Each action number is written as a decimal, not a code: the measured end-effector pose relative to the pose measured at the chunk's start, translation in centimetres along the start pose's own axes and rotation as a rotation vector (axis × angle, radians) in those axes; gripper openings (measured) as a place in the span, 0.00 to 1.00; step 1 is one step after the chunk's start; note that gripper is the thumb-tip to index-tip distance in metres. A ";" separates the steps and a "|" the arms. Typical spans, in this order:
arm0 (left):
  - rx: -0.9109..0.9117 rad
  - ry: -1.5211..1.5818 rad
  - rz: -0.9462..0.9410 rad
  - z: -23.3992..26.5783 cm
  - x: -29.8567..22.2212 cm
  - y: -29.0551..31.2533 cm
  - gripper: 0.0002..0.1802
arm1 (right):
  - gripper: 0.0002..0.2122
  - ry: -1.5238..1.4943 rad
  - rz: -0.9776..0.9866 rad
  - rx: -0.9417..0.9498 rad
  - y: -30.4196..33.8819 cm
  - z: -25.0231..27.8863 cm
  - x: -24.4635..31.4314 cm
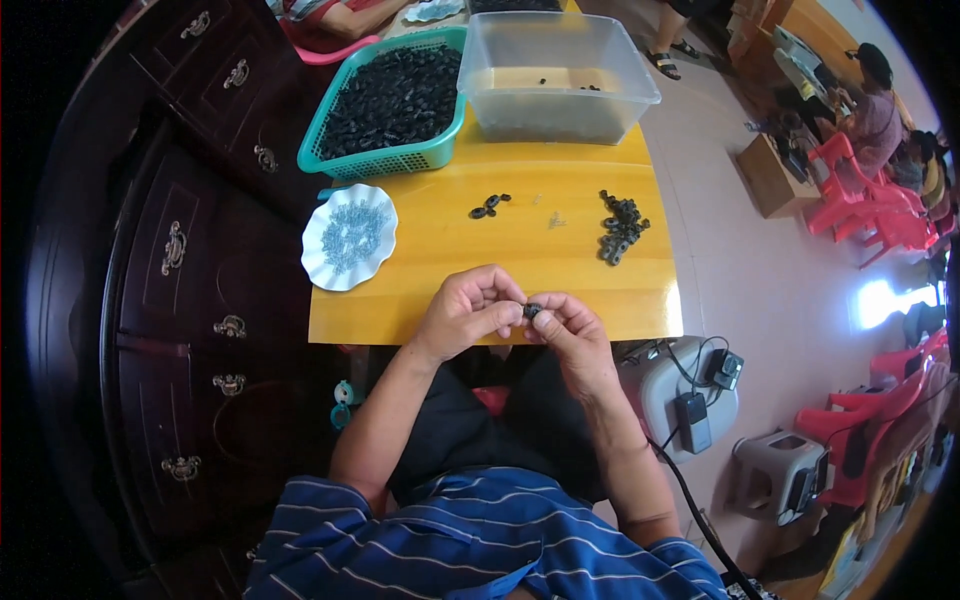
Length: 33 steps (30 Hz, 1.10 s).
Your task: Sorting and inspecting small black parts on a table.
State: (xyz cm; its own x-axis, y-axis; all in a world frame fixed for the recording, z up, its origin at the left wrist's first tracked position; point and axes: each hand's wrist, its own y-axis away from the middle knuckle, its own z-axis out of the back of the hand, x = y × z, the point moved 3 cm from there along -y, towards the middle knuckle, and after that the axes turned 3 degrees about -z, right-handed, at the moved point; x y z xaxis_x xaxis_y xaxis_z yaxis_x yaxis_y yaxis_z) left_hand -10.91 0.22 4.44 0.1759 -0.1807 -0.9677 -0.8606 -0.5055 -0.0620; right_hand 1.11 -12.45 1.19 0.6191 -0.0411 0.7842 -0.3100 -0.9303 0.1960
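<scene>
Over the near edge of the yellow table [440, 225], my left hand [477, 308] and my right hand [570, 328] meet, fingertips pinched together. Between them is a small black part [532, 311], gripped by the right thumb and fingers; its exact kind is too small to make out. The left thumb and forefinger are closed at its left side, and whatever they pinch is hidden. Ahead of my hands lie a few black parts [488, 208] and some tiny clear pieces [556, 220]. To the right is a loose pile of black parts [622, 232].
A white scalloped plate [313, 252] of small clear pieces sits at the left. Behind it stand a green basket [430, 158] heaped with black parts and a clear plastic bin [560, 115]. Dark drawers [170, 250] flank the table. A cabled stool [665, 395] stands right; people sit beyond.
</scene>
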 end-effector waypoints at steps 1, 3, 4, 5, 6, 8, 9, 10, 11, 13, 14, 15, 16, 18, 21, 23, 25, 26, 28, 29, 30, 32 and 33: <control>0.034 -0.027 0.029 0.1 0.1 -0.1 0.05 | 0.09 0.023 0.017 0.002 0.0 0.0 0.0; 0.063 -0.055 0.055 0.5 0.3 -0.1 0.05 | 0.08 0.049 0.032 0.009 0.0 0.0 0.0; 0.090 -0.062 0.062 0.6 0.5 -0.1 0.05 | 0.08 0.077 0.033 -0.008 0.0 0.1 -0.1; 0.116 -0.070 0.069 0.7 0.6 -0.1 0.04 | 0.08 0.105 0.033 -0.025 0.0 0.2 -0.1; 0.111 -0.070 0.066 0.8 0.7 0.0 0.04 | 0.08 0.109 0.032 -0.020 0.0 0.2 -0.2; 0.129 -0.104 0.092 0.9 0.8 0.0 0.03 | 0.06 0.214 0.056 -0.046 0.0 0.5 -0.2; 0.124 -0.103 0.089 0.9 0.7 0.1 0.03 | 0.06 0.218 0.054 -0.042 0.0 0.4 -0.3; 0.121 -0.105 0.095 0.8 0.6 0.1 0.03 | 0.06 0.247 0.070 -0.031 0.0 0.4 -0.3; 0.117 -0.107 0.100 0.8 0.5 0.2 0.02 | 0.05 0.276 0.086 -0.021 0.0 0.3 -0.2; 0.127 -0.155 0.108 1.3 0.7 0.2 0.02 | 0.05 0.301 0.092 -0.003 0.1 0.0 -0.3; 0.143 -0.206 0.121 1.5 0.7 0.3 0.02 | 0.05 0.320 0.101 0.009 0.2 -0.2 -0.4; 0.137 -0.202 0.114 1.3 0.6 0.3 0.02 | 0.05 0.328 0.100 0.014 0.2 -0.2 -0.4; 0.119 -0.290 0.131 1.1 0.5 0.4 0.02 | 0.05 0.374 0.105 -0.018 0.2 -0.1 -0.6; 0.096 -0.377 0.140 0.9 0.6 0.5 0.02 | 0.04 0.428 0.114 -0.045 0.2 0.0 -1.0; 0.058 -0.379 0.071 1.2 0.9 0.6 0.02 | 0.04 0.447 0.115 -0.075 0.0 0.2 -1.4; 0.082 -0.308 0.083 1.5 0.9 0.8 0.01 | 0.05 0.345 0.076 -0.032 0.0 -0.1 -1.4; 0.087 -0.376 0.056 1.4 0.0 0.8 0.01 | 0.05 0.334 0.035 -0.030 -0.2 -0.1 -1.2; 0.095 -0.446 0.034 1.3 -0.5 0.8 0.02 | 0.05 0.317 -0.007 -0.031 -0.2 0.0 -1.1; 0.074 -0.483 -0.054 1.0 -1.1 1.2 0.03 | 0.06 0.299 -0.015 0.017 -0.3 0.1 -1.0; 0.054 -0.521 -0.136 0.8 -1.5 1.4 0.04 | 0.07 0.275 -0.024 0.064 -0.4 0.0 -1.1; 0.031 -0.629 -0.240 0.5 -1.9 1.5 0.06 | 0.07 0.281 -0.024 0.066 -0.4 0.0 -1.2; -0.010 -0.630 -0.219 0.3 -2.4 2.0 0.10 | 0.08 0.136 -0.123 0.068 -0.5 -0.1 -1.6; -0.047 -0.634 -0.195 0.3 -2.5 2.2 0.13 | 0.08 0.142 -0.121 0.072 -0.5 -0.3 -1.6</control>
State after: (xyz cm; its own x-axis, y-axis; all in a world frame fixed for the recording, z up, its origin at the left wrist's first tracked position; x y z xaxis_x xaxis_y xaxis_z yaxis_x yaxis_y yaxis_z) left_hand -13.37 -0.17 6.66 -0.0014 0.4418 -0.8971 -0.8175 -0.5172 -0.2534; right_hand 0.09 -11.78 -0.05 0.5392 0.1197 0.8336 -0.1842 -0.9491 0.2554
